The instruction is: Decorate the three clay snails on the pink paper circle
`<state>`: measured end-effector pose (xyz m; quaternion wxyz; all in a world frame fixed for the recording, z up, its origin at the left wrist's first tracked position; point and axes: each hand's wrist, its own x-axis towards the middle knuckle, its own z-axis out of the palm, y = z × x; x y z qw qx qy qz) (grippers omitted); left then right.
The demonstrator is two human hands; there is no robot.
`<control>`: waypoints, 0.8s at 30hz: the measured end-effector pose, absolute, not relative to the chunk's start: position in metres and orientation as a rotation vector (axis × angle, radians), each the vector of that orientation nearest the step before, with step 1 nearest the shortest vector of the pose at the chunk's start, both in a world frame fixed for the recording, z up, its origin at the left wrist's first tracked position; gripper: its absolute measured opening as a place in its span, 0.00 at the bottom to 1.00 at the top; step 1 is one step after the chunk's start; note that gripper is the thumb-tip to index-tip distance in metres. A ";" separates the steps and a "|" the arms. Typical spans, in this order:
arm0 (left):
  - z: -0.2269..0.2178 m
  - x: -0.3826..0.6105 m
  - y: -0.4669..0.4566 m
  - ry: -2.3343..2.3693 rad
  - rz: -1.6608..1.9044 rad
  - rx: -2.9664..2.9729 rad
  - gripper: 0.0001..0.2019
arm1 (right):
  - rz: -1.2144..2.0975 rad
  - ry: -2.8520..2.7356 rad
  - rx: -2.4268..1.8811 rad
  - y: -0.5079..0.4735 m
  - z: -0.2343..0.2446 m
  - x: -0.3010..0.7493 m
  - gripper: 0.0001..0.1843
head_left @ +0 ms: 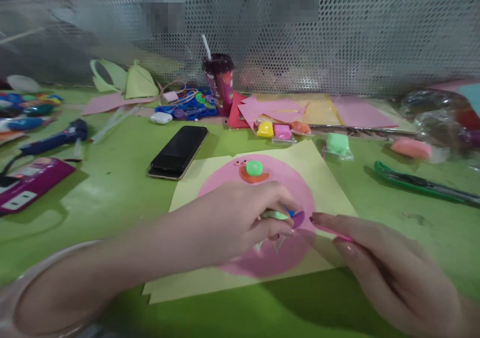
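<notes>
My left hand (258,213) is over a pink paper circle (240,265) that lies on pale yellow sheets (187,283). Its thumb and forefinger close around a small purple clay piece (299,220), with bits of green and blue clay beside it; my fingers hide part of these. Below that hand, pale green pointed shapes show on the circle. My right hand (390,268) pinches a thin pink strip (337,234) between thumb and fingers, just right of the circle. A clay snail (254,175) with an orange body and green shell sits at the circle's top.
A black phone (179,152) lies behind my left forearm. Packets of yellow clay (265,129) and green clay (337,143) stand behind the sheets. To the right is a green cutter knife (420,185); at left, a glue gun (56,139). A drink cup (220,85) stands at the back.
</notes>
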<state>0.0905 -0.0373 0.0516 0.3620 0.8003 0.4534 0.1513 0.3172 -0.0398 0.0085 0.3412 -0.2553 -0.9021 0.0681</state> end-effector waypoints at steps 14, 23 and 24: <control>0.045 0.092 -0.039 1.143 0.573 1.683 0.06 | 0.007 -2.350 -0.774 -0.037 0.005 0.310 0.10; 0.035 0.095 -0.042 1.151 0.601 1.679 0.08 | -0.089 -2.365 -0.771 -0.041 0.006 0.312 0.11; 0.035 0.095 -0.042 1.154 0.601 1.689 0.09 | -0.098 -2.367 -0.770 -0.041 0.005 0.311 0.12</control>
